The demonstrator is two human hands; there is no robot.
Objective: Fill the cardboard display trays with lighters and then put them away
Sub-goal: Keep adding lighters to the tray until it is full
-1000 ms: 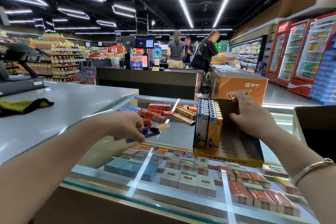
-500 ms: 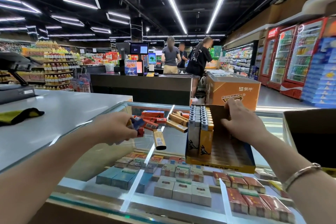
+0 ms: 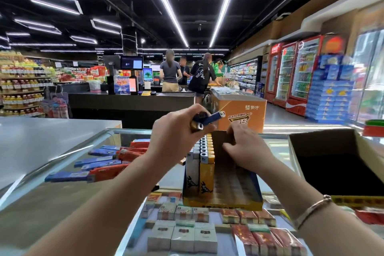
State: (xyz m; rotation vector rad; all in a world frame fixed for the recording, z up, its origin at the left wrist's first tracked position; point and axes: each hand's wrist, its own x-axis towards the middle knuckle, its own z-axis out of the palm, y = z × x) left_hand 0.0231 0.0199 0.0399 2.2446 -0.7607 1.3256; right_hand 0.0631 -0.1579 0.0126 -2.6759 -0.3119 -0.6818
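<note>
**Lighters held over a half-filled display tray**

The left hand is raised above the cardboard display tray, its grip curled tight around a small bunch of lighters. One blue lighter sticks out to the right past the fingers, and a gold-bodied one shows its metal cap just below it. The bunch hangs directly over the tray's far left corner.

The tray stands on the glass table, tilted so its open face looks toward the camera. Two rows of lighters stand upright along its left side, a white row on the outside and a yellow row just beside it; the rest of the tray's brown slotted floor is bare. The right hand, a bracelet on its wrist, rests on the tray's far edge with fingers curled over the cardboard, just beside the yellow row.

To the left of the tray, loose blue and red lighters lie scattered flat on the glass. Under the glass, cigarette packs sit in rows. An open cardboard box with a dark interior stands at the right, near the tray but apart from it. Beyond the table, three people stand at a checkout counter.
</note>
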